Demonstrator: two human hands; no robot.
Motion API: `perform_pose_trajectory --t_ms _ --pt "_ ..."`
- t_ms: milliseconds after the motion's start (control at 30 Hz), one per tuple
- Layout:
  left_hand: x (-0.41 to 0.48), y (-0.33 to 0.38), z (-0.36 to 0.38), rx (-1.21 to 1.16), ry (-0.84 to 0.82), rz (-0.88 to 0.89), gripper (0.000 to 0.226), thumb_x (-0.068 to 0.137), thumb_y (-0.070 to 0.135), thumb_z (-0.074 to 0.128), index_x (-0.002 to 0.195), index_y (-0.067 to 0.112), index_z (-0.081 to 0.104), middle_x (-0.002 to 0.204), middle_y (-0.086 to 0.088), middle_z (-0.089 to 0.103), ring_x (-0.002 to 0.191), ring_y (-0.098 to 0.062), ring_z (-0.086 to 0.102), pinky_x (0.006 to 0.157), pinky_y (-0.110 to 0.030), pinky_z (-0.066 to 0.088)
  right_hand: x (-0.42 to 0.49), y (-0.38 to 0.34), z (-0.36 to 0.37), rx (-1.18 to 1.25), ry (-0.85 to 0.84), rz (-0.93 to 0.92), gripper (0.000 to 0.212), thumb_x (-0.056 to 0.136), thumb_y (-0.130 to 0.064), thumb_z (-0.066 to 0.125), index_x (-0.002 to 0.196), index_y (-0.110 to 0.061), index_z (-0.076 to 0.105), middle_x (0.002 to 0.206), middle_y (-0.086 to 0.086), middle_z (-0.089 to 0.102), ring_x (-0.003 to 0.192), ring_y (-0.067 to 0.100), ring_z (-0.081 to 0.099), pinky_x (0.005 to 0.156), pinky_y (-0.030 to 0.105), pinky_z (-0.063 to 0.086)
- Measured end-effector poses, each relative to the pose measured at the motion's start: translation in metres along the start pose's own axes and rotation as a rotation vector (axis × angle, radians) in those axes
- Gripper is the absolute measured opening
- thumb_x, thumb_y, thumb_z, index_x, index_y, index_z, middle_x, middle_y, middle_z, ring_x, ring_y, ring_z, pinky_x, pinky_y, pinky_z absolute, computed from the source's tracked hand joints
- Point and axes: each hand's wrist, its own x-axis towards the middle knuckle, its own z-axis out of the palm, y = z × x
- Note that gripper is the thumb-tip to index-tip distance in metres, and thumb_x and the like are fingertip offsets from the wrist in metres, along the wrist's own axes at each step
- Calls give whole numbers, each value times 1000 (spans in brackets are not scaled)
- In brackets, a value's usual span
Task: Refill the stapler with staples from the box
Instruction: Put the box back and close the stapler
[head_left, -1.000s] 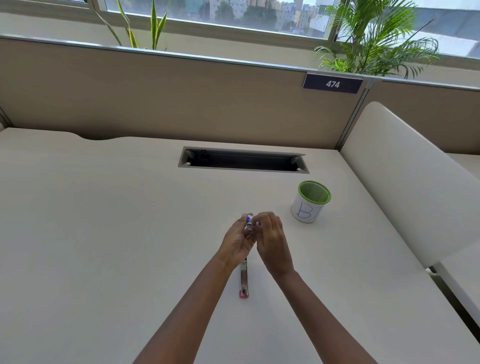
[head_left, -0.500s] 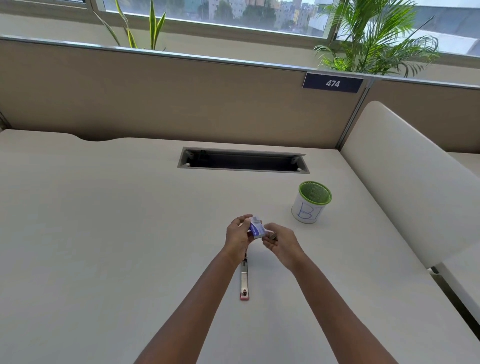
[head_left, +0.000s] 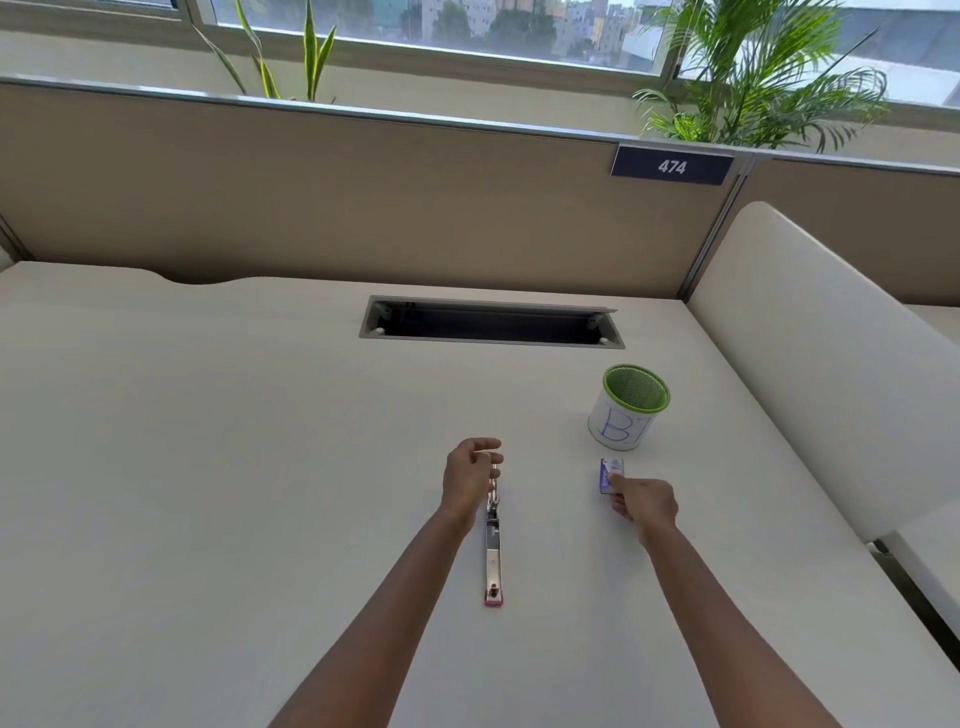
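— What was seen from the head camera on the desk?

— A stapler was laid open, flat on the desk, its metal channel turned up and its pink end nearest the wearer. The far end was partly hidden behind the left hand.

— How was that hand held?

— It was curled over the stapler's far end, fingers bent towards the thumb. Something thin and pale was seen at the fingertips, but whether a strip of staples was pinched there could not be told.

— And the staple box?

— The small blue-and-white box was found on the desk to the right of the stapler, well apart from it and just in front of a mesh pen cup with a green rim, wrapped in white paper marked "B1". The box's near edge was pinched by the fingers of the right hand; whether it was resting on the surface or lifted slightly could not be made out.

— What else was noted?

— A cable slot was set into the desk farther back, and a plate numbered "474" was fixed to the partition.
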Motion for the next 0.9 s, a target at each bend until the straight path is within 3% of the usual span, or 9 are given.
perform_pose_trajectory --t_ms 167,333,433,467,533,600,700,833,900 --pt "3 -7 -4 33 47 -32 37 90 -6 30 114 -1 58 94 -10 59 64 -9 51 56 -19 40 11 9 -8 -108 57 -12 21 82 -18 68 70 0 63 31 0 54 42 15 48 46 22 35" --pt "5 -14 -10 66 123 -65 38 87 -8 32 113 1 58 103 -18 63 61 -11 47 56 -23 38 15 12 -10 -225 66 -27 46 84 -26 65 46 -5 51 49 12 53 67 30 55 69 32 44" --pt "6 -18 -14 86 147 -87 38 87 -7 32 113 2 59 114 -22 63 59 -13 45 56 -25 37 12 12 -11 -241 134 -98 36 86 -27 63 75 7 65 81 28 67 88 38 61 82 40 48" --pt "6 -20 -15 89 154 -95 38 87 -7 32 113 2 59 114 -22 63 58 -13 45 55 -25 36 8 12 -10 -221 178 -143 33 87 -25 62 90 8 64 96 29 67 98 40 60 85 40 47" --pt "7 -23 -17 91 162 -113 38 87 -7 33 115 0 57 106 -21 62 58 -14 44 55 -24 35 -3 9 -4 -194 197 -235 27 89 -18 59 100 6 60 106 27 65 103 39 58 84 39 46" --pt "6 -26 -17 81 153 -146 38 87 -7 34 119 -1 53 97 -14 56 58 -15 44 54 -25 34 -16 6 8 -150 71 -282 17 88 -13 58 96 2 61 99 25 66 88 34 62 78 35 50" --pt "4 -28 -15 51 108 -218 37 88 -6 33 122 0 47 87 -11 52 57 -15 44 52 -24 34 -40 3 32 -57 -240 -247 13 87 -15 61 92 -3 60 83 15 60 57 16 54 54 22 48" --pt "-1 -27 -12 11 50 -275 34 91 -3 34 123 2 45 99 -15 51 60 -16 47 54 -25 38 -66 8 62 -161 -462 -307 25 83 -27 68 97 -7 62 70 1 58 59 10 54 53 14 48" --pt "-4 -26 -12 -12 17 -294 34 92 -3 34 123 2 45 102 -15 51 70 -21 52 61 -29 42 -74 10 72 -218 -491 -379 28 80 -28 70 99 -8 63 66 -1 58 63 12 55 60 19 49"
